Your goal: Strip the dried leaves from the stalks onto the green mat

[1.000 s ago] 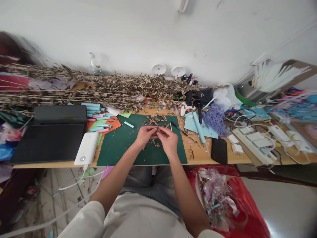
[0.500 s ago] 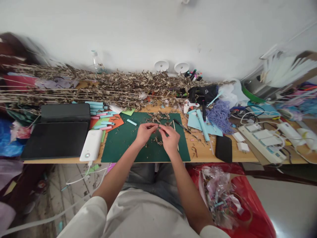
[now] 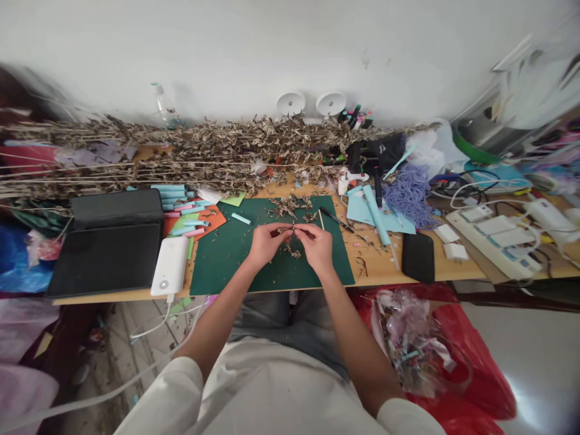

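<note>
Above the green cutting mat [image 3: 226, 260], my left hand [image 3: 265, 243] and my right hand [image 3: 316, 246] meet fingertip to fingertip. Both are closed in a pinch on a small brownish piece that looks like a dried leaf [image 3: 285, 230], mostly covered by the fingers. Just beyond them lies a clump of dried leaves [image 3: 290, 206], and a few crumbs [image 3: 294, 254] are under the hands. A light blue paper tube [image 3: 241, 219] rests on the mat to the left. On the right are a black pen [image 3: 336, 220] and a thin pale stick [image 3: 321, 219].
Long dried stems [image 3: 217, 148] stretch along the wall. A tablet [image 3: 106, 257] and white power bank [image 3: 169, 266] lie left. Right are a glue gun [image 3: 351, 179], purple yarn [image 3: 408, 196], a phone [image 3: 417, 258] and a power strip [image 3: 496, 241]. A red bag [image 3: 475, 350] hangs below the table edge.
The camera view has tilted and shifted slightly. My hands stay pinched together over the mat, with the right fingers straightened a little toward the left fingertips.
</note>
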A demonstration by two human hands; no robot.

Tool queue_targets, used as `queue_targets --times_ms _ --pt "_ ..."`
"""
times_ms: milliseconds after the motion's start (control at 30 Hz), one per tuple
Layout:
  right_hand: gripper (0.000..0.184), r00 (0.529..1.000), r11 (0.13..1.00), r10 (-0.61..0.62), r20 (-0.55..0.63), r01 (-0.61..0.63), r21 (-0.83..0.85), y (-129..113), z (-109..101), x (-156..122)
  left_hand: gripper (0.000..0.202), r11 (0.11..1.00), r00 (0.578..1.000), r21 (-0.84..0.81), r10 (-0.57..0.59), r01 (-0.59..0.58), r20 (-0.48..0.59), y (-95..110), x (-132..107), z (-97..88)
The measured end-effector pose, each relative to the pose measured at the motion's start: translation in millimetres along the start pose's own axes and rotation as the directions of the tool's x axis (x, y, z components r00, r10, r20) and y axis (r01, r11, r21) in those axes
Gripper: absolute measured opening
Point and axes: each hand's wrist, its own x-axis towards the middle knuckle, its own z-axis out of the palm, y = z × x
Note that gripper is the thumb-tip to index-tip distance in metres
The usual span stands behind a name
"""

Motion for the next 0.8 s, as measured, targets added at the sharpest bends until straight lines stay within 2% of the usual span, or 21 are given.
queue_targets --times_ms 67,133,233,367,467,567,700,800 --pt "0.015 0.997 0.992 -0.070 0.014 0.071 -0.106 1.1 -0.1 0.0 0.022 0.973 0.995 0.207 0.103 -0.103 0.013 0.7 0.5 -1.2" --pt "0.017 0.987 0.958 -0.160 0.014 0.159 -0.238 2.5 1.1 -0.2 0.016 0.902 0.976 0.373 0.212 -0.216 0.053 3.2 1.3 -1.9" --pt "0.021 0.972 0.895 -0.236 0.005 0.219 -0.388 5.1 3.3 -0.1 0.017 0.850 0.957 0.442 0.278 -0.287 0.086 5.3 1.7 -1.1" --pt "0.020 0.979 0.904 -0.203 -0.023 0.178 -0.389 7.7 2.2 -0.6 0.022 0.942 0.987 0.294 0.161 -0.161 0.025 -1.1 1.7 0.8" --pt "0.018 0.983 0.926 -0.175 0.048 0.181 -0.331 8.9 -0.5 -4.1 0.026 0.988 0.998 0.141 0.064 -0.061 -0.021 -7.8 1.9 0.9" --pt "0.015 0.983 0.936 -0.161 0.086 0.180 -0.303 8.7 -2.7 -8.8 0.027 0.990 0.997 0.119 0.072 -0.070 -0.016 -10.7 1.0 0.9" --pt "0.014 0.984 0.947 -0.176 0.038 0.180 -0.266 5.9 -4.1 -11.2 0.025 0.992 0.996 0.100 0.079 -0.083 0.038 -9.6 -1.6 1.3" --pt "0.018 0.975 0.950 -0.214 0.061 0.222 -0.217 2.8 -3.9 -10.9 0.024 0.997 0.996 0.037 0.070 -0.072 0.057 -7.9 -3.0 0.5"
